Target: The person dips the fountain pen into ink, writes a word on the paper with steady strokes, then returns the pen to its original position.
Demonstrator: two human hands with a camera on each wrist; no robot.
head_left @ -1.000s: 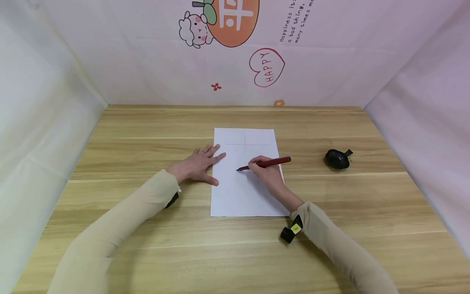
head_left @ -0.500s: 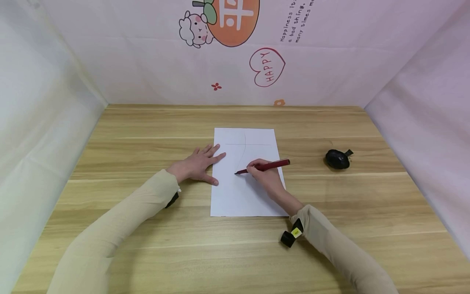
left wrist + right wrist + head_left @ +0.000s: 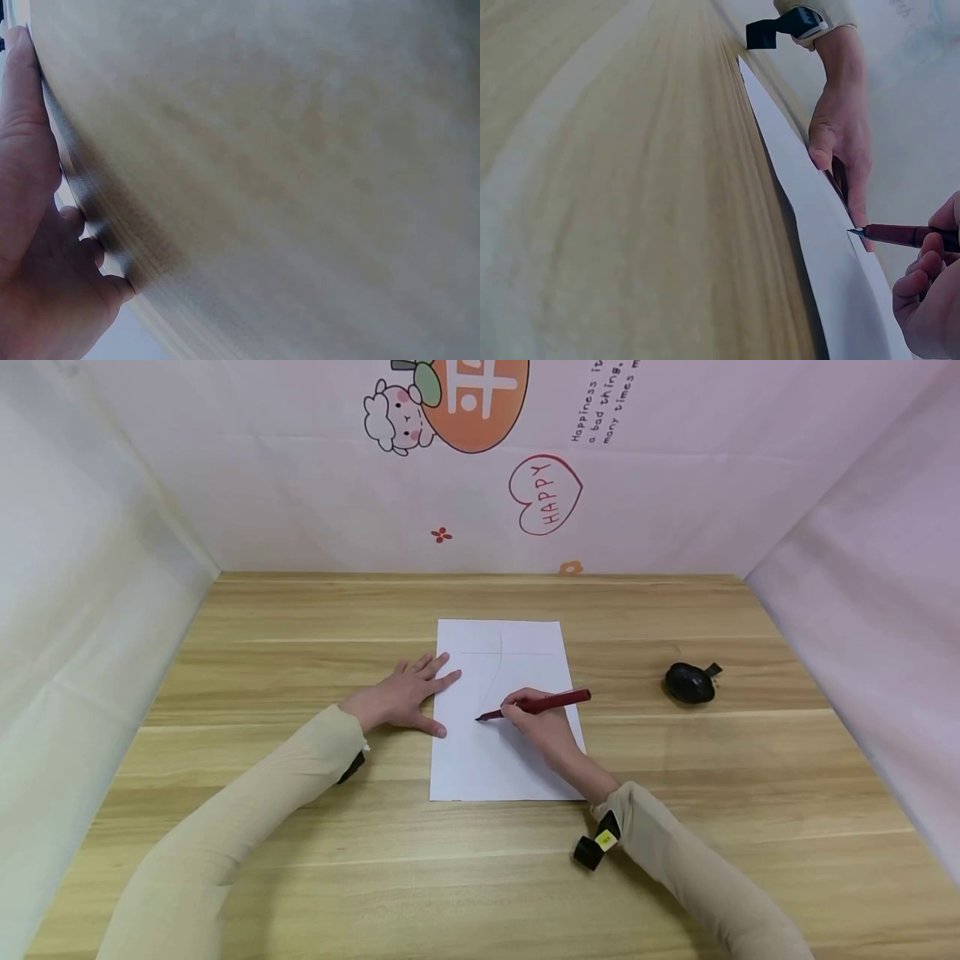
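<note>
A white sheet of paper (image 3: 465, 772) lies on the wooden table. On it, a thin horizontal line crosses a long stroke that curves down and leftward to the pen's tip. My right hand (image 3: 546, 728) pinches a dark red fountain pen (image 3: 561, 699), its nib at the paper. In the right wrist view, the pen (image 3: 892, 235) shows a metal nib beside the curled fingers of the right hand (image 3: 937, 304). My left hand (image 3: 408, 697) rests spread on the paper's left edge. The left wrist view catches only part of the left hand (image 3: 34, 225).
A rounded black object (image 3: 690, 683) with a short tab sits on the table (image 3: 750, 777) to the right; its kind is unclear. White cloth with printed drawings (image 3: 547, 493) stands behind the table. More white cloth (image 3: 90, 610) borders both sides.
My right hand and the pen have moved a little down and left, and the curved stroke has grown longer. The left hand stays in place.
</note>
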